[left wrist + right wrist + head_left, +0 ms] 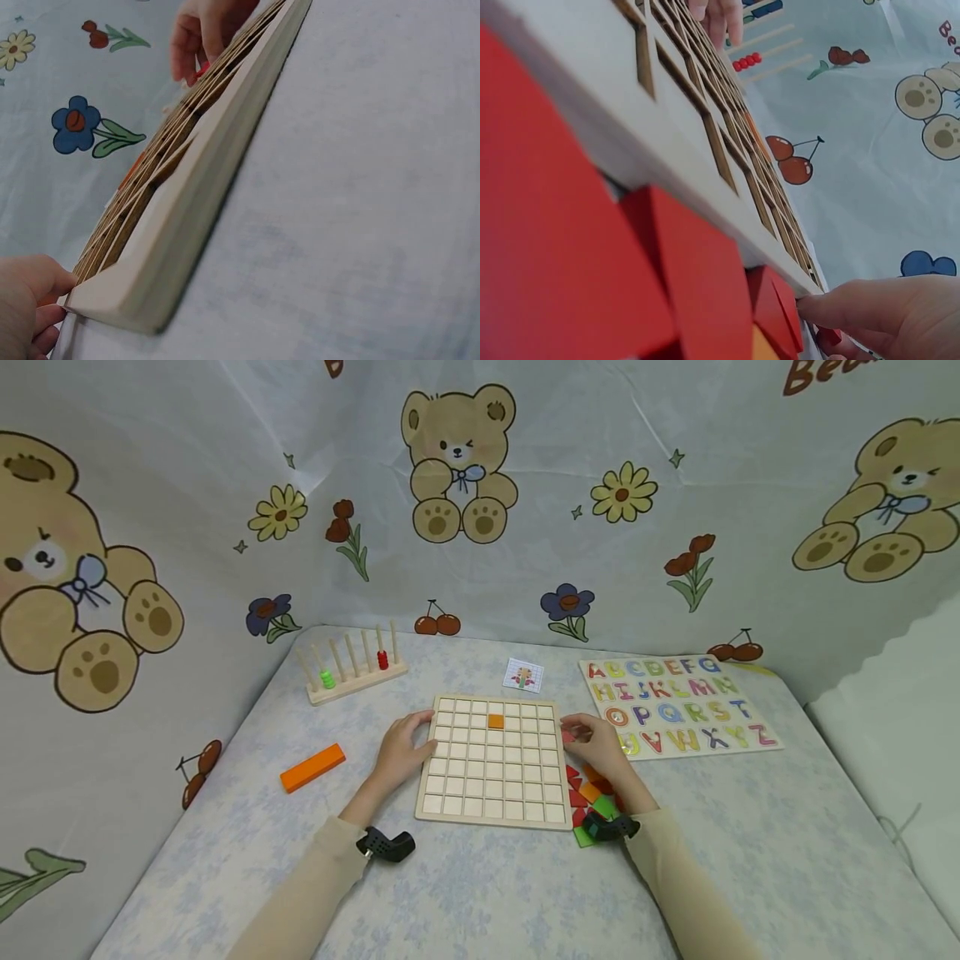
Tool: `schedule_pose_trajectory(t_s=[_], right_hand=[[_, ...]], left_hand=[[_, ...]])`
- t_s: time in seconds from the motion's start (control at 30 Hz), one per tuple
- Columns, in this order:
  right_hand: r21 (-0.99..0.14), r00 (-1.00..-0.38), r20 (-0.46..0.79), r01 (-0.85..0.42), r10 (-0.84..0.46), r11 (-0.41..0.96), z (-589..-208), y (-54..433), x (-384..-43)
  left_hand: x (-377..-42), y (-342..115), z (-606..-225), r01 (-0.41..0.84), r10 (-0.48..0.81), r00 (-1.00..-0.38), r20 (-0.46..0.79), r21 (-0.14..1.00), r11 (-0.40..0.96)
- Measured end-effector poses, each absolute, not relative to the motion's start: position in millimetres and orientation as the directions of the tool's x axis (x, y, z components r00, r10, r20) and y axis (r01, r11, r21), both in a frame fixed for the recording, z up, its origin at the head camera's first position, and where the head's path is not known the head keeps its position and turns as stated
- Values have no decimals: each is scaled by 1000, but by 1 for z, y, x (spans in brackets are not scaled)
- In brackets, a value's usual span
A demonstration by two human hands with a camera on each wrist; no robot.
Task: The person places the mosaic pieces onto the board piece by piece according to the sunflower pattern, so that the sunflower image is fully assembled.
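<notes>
A square wooden grid board [493,762] lies in the middle of the table, with one orange square tile [496,721] in a cell of its second row. My left hand [405,745] grips the board's far left edge, the thumb on the rim and curled fingers beside it in the left wrist view [34,300]. At the opposite edge is my right hand [597,745], thumb against the frame, pinching a small red piece [829,337]. Loose red, orange and green pieces [588,795] are heaped along the board's right side, under the right wrist.
Behind the board lies a small pattern card [523,676]. A wooden peg stand [356,675] with green and red rings is at the back left, an orange bar [312,767] nearer on the left. An alphabet puzzle board [678,703] lies at the right, close to my right hand.
</notes>
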State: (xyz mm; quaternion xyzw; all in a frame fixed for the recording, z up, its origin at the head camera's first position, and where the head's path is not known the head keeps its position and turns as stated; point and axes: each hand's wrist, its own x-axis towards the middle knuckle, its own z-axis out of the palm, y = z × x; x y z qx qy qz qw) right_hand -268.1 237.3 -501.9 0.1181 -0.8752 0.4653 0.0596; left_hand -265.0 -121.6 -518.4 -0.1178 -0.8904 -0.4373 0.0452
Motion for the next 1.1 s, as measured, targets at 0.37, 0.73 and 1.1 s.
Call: schedule_pose_trajectory(t_s=[0.37, 0.73, 1.1], right_hand=[[-789, -981, 180, -186, -70, 585, -490, 243, -269], [-826, -976, 132, -204, -172, 526, -478, 183, -287], [-819, -961, 154, -254, -229, 515, -486, 152, -295]], left_hand=[[-265, -123, -520, 249, 176, -968, 179, 777, 578], [-263, -122, -518, 254, 178, -967, 184, 783, 568], [-263, -122, -519, 259, 180, -965, 189, 773, 579]])
